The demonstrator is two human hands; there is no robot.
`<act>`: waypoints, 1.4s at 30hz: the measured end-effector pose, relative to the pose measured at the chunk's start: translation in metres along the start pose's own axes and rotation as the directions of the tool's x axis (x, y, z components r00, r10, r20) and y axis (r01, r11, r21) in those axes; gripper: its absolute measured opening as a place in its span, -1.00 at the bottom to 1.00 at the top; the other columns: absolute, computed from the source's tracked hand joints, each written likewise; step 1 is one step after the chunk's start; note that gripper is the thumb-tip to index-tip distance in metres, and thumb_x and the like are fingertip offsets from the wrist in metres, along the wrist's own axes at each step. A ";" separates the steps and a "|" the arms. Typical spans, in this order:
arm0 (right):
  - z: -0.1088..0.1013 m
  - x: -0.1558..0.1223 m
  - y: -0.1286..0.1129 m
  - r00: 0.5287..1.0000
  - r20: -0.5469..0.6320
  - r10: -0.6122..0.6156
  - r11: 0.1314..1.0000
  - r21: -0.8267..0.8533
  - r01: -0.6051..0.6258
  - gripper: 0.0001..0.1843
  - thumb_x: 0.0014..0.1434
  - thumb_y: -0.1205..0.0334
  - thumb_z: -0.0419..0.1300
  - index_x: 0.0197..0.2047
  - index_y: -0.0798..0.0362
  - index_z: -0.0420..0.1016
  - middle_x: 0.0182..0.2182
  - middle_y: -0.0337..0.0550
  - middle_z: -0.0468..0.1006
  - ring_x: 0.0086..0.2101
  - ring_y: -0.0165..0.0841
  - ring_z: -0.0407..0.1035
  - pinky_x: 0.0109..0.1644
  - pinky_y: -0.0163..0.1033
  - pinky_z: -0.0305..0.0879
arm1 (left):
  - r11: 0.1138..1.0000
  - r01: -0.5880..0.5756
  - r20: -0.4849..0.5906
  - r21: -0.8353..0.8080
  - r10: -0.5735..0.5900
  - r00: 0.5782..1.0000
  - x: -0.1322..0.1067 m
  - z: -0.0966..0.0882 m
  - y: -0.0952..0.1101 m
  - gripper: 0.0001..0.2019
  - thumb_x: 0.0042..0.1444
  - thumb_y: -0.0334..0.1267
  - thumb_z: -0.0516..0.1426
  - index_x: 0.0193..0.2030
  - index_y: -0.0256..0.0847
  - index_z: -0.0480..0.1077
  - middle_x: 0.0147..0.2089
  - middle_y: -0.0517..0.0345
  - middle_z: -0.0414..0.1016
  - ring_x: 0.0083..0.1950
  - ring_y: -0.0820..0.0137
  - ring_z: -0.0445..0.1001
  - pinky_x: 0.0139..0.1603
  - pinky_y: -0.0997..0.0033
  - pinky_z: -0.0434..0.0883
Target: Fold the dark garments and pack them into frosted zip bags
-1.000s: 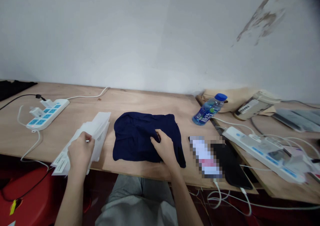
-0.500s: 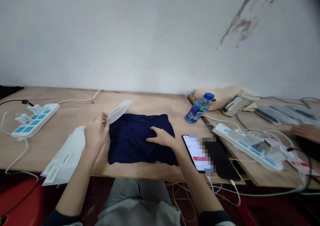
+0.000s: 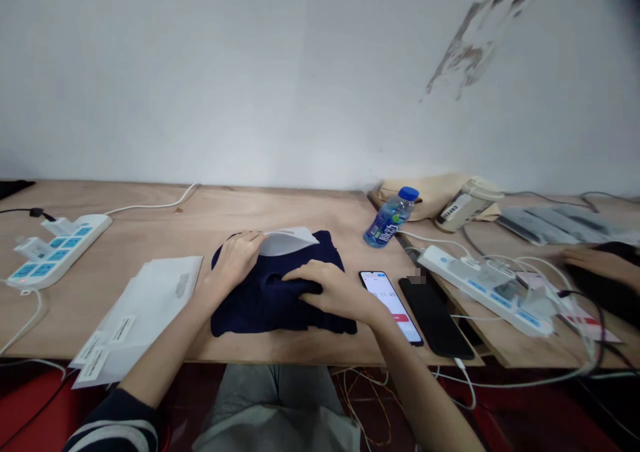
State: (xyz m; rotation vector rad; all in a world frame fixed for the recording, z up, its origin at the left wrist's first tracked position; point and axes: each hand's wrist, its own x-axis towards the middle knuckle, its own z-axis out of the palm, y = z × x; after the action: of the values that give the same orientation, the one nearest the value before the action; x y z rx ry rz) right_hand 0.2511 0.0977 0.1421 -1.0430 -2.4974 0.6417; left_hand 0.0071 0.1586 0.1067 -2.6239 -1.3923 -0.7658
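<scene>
A folded dark blue garment (image 3: pixel 260 299) lies on the wooden table (image 3: pixel 320 219) in front of me. My left hand (image 3: pixel 234 260) is closed on a clear plastic bag (image 3: pixel 287 241) and holds it over the garment's far edge. My right hand (image 3: pixel 334 291) rests on the garment's right side, fingers curled into the cloth. A stack of the same plastic bags (image 3: pixel 137 312) lies to the left near the table's front edge.
A lit phone (image 3: pixel 391 297) and a dark phone (image 3: pixel 435 317) lie right of the garment. A water bottle (image 3: pixel 391 217), two power strips (image 3: pixel 56 245) (image 3: pixel 484 291) and cables are around. Another person's hand (image 3: pixel 595 263) shows at the far right.
My left hand took one bag off the stack and carried it right, over the garment. My right hand stayed on the garment, shifting toward its right side.
</scene>
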 end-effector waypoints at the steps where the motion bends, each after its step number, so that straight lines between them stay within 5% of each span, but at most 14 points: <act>1: -0.012 -0.004 -0.006 0.999 0.028 -0.021 1.000 0.023 0.020 -0.51 0.03 0.46 0.26 0.05 -0.07 0.52 -0.05 -0.20 0.59 -0.05 -0.30 0.44 0.11 -0.14 0.30 | 0.998 -0.043 -0.015 -0.036 0.043 0.999 -0.001 -0.001 0.005 -0.64 0.21 -0.48 0.00 0.07 -0.18 0.43 0.03 0.00 0.53 0.03 0.26 0.49 0.05 0.22 0.43; 6: -0.034 -0.011 -0.004 0.996 0.069 -0.058 0.989 0.143 0.047 -0.49 0.05 0.42 0.26 0.08 -0.08 0.49 -0.01 -0.23 0.58 -0.01 -0.31 0.44 0.12 -0.16 0.32 | 0.949 -0.167 -0.019 -0.268 0.168 0.986 -0.012 -0.004 0.033 -0.51 0.10 -0.59 -0.01 0.14 -0.19 0.38 0.06 0.01 0.51 0.07 0.26 0.43 0.07 0.17 0.44; 14: 0.050 0.003 0.019 0.968 -0.205 0.146 0.977 -0.123 -0.174 -0.45 0.03 0.56 0.04 0.10 0.11 0.41 0.09 0.02 0.48 0.09 -0.23 0.36 0.19 -0.09 0.28 | 0.820 -0.145 0.048 -0.554 0.206 0.977 -0.031 0.039 0.029 -0.09 -0.29 -0.72 -0.13 0.28 -0.09 0.27 0.19 0.07 0.43 0.20 0.31 0.39 0.17 0.11 0.40; 21: 0.076 0.012 0.012 0.860 -0.267 0.435 0.781 -0.363 -0.508 -0.67 0.19 0.49 -0.03 -0.03 0.20 0.43 -0.12 0.19 0.55 -0.13 -0.13 0.47 -0.09 -0.15 0.37 | 0.897 -0.193 0.021 -0.398 0.220 0.975 -0.042 0.041 0.034 -0.18 -0.11 -0.71 -0.10 0.33 -0.09 0.20 0.26 0.07 0.38 0.25 0.28 0.34 0.25 0.02 0.35; 27: 0.077 0.020 0.008 0.808 -0.253 0.533 0.703 -0.398 -0.589 -0.69 0.25 0.46 -0.08 -0.09 0.19 0.46 -0.20 0.23 0.57 -0.20 -0.10 0.51 -0.22 -0.17 0.36 | 0.915 -0.163 -0.041 -0.370 0.159 0.986 -0.054 0.034 0.041 -0.38 0.12 -0.60 -0.05 0.32 -0.12 0.23 0.23 0.04 0.41 0.20 0.27 0.38 0.19 0.05 0.40; 34: 0.069 0.013 0.013 0.880 -0.202 0.430 0.767 -0.433 -0.474 -0.70 0.24 0.38 -0.03 -0.04 0.16 0.44 -0.21 0.15 0.59 -0.25 -0.10 0.51 -0.25 -0.15 0.36 | 0.875 0.053 -0.073 -0.482 -0.101 0.992 -0.052 0.031 0.051 -0.72 0.18 -0.25 0.16 0.03 -0.15 0.48 0.00 0.05 0.58 0.05 0.26 0.50 0.12 0.15 0.46; 39: 0.062 -0.009 0.014 0.959 -0.199 0.203 0.907 -0.331 -0.261 -0.67 0.28 0.33 -0.03 0.08 0.09 0.37 -0.03 0.05 0.54 -0.09 -0.17 0.46 -0.06 -0.14 0.37 | 0.878 0.170 -0.083 -0.448 -0.230 0.970 -0.046 0.042 0.052 -0.85 0.16 -0.28 0.17 -0.12 -0.14 0.50 -0.13 0.10 0.61 -0.08 0.31 0.56 -0.01 0.24 0.50; 42: 0.059 -0.025 0.018 0.939 -0.321 0.121 0.932 -0.290 -0.219 -0.66 0.31 0.27 -0.02 0.12 0.04 0.34 0.01 0.01 0.51 0.00 -0.21 0.40 0.09 -0.12 0.30 | 0.875 0.191 -0.062 -0.445 -0.242 0.968 -0.044 0.045 0.049 -0.87 0.17 -0.31 0.16 -0.13 -0.13 0.44 -0.15 0.14 0.59 -0.13 0.34 0.56 -0.08 0.30 0.50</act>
State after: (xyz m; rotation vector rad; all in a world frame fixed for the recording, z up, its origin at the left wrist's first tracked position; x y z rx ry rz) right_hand 0.2491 0.0749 0.0803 -1.3751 -2.3024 0.1015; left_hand 0.0436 0.1094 0.0553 -2.6918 -1.6669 -1.3863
